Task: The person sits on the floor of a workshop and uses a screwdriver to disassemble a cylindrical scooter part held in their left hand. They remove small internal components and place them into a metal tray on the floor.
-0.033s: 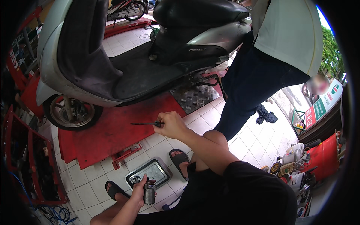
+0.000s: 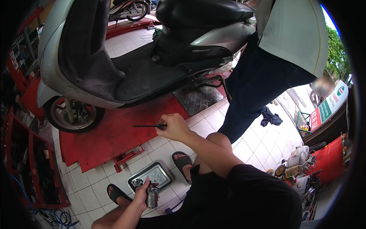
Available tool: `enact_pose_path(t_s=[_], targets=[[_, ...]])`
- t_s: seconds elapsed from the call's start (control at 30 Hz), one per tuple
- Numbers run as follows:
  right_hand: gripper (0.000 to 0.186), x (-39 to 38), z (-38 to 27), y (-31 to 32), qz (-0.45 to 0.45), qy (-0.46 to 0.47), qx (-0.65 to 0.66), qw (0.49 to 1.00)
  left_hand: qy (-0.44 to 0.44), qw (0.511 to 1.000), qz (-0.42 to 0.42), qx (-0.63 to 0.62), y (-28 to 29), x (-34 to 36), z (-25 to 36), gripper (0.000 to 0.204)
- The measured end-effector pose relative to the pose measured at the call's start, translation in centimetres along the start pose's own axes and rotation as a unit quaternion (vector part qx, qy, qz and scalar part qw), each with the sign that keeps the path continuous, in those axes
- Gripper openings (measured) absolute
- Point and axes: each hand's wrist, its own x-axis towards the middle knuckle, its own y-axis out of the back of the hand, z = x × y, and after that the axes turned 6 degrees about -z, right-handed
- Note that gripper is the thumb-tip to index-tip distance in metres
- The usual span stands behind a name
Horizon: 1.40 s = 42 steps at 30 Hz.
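A dark, slim tool (image 2: 145, 125) is held in my right hand (image 2: 175, 128), its fingers closed on the handle and its tip pointing left above the red lift platform (image 2: 95, 149). Lower down, my left hand (image 2: 142, 194) grips a grimy metal cylindrical part (image 2: 152, 198) with its fingers curled round it. Just beyond that hand, a shallow metal tray (image 2: 162, 171) lies on the tiles between my sandalled feet, with a small dark part (image 2: 136, 183) inside, partly behind my thumb.
A silver-black scooter (image 2: 129, 76) stands on the platform. At right, a person in dark trousers (image 2: 251, 84) stands close to it, near a dark cloth (image 2: 270, 118). A cluttered red tool stand (image 2: 324, 160) is at lower right; red racks (image 2: 38, 164) and blue hoses edge the left.
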Motion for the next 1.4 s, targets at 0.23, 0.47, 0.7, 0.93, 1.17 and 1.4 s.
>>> enact_pose_path(t_s=[0.23, 0.47, 0.7, 0.93, 1.17, 1.4], targets=[[0.029, 0.05, 0.36, -0.45, 0.007, 0.007, 0.002, 1.000, -0.004, 1.000, 0.000, 0.001, -0.06, -0.14, 0.07, 0.060], [0.028, 0.01, 0.30, -0.52, 0.009, 0.007, 0.004, 1.000, -0.011, 1.000, -0.006, 0.001, 0.04, -0.14, 0.14, 0.061], [0.028, 0.12, 0.44, -0.14, 0.001, 0.003, -0.001, 1.000, -0.002, 1.000, 0.004, 0.002, -0.40, -0.33, 0.34, 0.060], [0.028, -0.08, 0.25, 0.14, 0.004, -0.005, 0.005, 1.000, 0.000, 1.000, 0.001, 0.001, -0.42, -0.13, 0.26, 0.060], [0.028, -0.05, 0.46, 0.25, 0.003, 0.001, 0.001, 1.000, 0.002, 1.000, 0.001, 0.001, -0.62, -0.05, 0.29, 0.060], [0.027, -0.04, 0.37, 0.15, 0.004, 0.006, 0.008, 1.000, -0.004, 1.000, -0.005, 0.003, -0.37, -0.08, 0.19, 0.060]])
